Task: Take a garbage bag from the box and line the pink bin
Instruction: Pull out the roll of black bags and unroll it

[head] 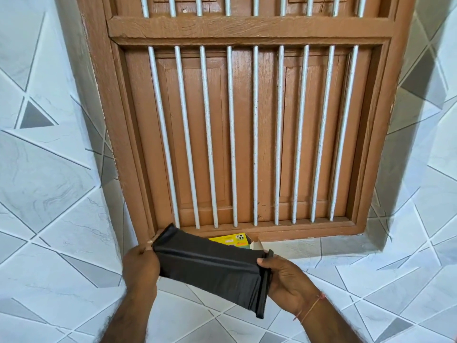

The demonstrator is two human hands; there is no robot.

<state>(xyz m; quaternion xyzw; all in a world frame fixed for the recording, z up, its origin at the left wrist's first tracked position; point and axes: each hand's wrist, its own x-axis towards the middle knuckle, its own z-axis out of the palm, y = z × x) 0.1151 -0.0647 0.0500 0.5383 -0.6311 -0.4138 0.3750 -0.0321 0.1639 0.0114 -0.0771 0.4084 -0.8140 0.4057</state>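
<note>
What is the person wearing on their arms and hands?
Nothing covers either arm: no sleeves and no gloves show. The right hand has a thin reddish-orange thread tied round its wrist. The left hand wears nothing, no ring or band, and its forearm is hairy.

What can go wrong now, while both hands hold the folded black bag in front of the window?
1. The bag is still folded flat; pulled hard between the left hand and right hand, the thin film may tear.
2. The yellow box lies open on the sill behind the bag; a swing could knock it off.
3. The pink bin is out of view.
</note>
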